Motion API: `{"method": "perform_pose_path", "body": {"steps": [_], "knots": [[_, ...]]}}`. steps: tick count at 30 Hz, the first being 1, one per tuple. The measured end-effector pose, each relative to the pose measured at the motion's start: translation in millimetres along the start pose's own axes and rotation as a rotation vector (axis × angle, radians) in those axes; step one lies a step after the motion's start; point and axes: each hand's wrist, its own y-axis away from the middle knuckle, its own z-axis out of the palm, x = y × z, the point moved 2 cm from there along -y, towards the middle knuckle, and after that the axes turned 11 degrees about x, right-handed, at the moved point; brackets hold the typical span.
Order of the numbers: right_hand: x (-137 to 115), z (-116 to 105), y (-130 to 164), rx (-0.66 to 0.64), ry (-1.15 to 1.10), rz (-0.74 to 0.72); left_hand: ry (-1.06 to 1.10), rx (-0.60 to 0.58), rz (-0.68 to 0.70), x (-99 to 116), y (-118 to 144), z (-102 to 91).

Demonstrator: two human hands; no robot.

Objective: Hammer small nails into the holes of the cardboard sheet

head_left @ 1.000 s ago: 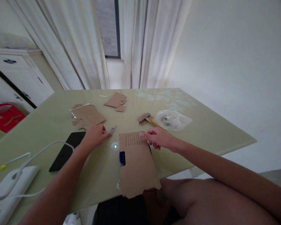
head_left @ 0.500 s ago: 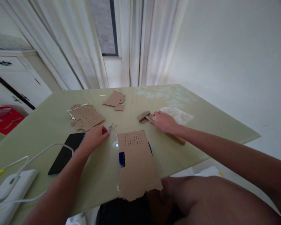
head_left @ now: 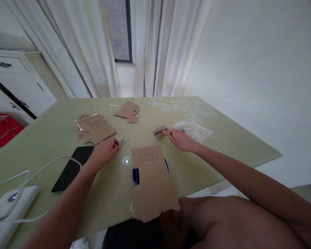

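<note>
Wooden-handled and small, the hammer (head_left: 162, 131) has a dark metal head that points left and rests on a scrap of cardboard near the middle of the pale green table (head_left: 223, 145); only a short stretch of its light handle shows, for the right hand (head_left: 180, 139) is closed around the rest of it. Just behind that hand lies a crumpled clear plastic bag (head_left: 194, 130). The left hand (head_left: 105, 150) rests on the table with its fingertips drawn together at a few thin metal nails (head_left: 123, 141); whether it actually pinches one I cannot tell. Between the two hands lies a brown cardboard sheet (head_left: 151, 181), its far end dotted with rows of small holes, its torn near edge overhanging the table, with something blue beneath it. A black phone (head_left: 72, 167) lies left of the left wrist.
</note>
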Motion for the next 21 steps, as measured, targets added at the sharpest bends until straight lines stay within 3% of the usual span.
{"method": "perform_pose_path", "body": {"steps": [3, 6, 11, 14, 17, 21], "knots": [[-6.4, -15.5, 13.7, 0.031, -0.184, 0.087, 0.074, 0.057, 0.019, 4.5, -1.5, -7.5], [-16.7, -24.1, 28.1, -0.026, -0.397, 0.17, 0.183, 0.107, 0.066, 17.4, -0.2, -17.1], [-32.6, -19.5, 45.7, -0.179, -0.711, 0.29, 0.771, 0.16, 0.121, 57.0, 22.1, -17.4], [-37.5, -11.5, 48.9, -0.254, -0.904, 0.372, 0.881, 0.147, 0.127, 76.6, 34.9, -9.1], [-38.8, -6.3, 47.9, -0.246, -0.942, 0.401, 0.873, 0.3, 0.108, 80.9, 37.7, -12.4], [-37.9, -4.4, 45.6, -0.201, -0.995, 0.439, 1.013, 0.517, 0.049, 74.5, 42.2, -32.1]]}}
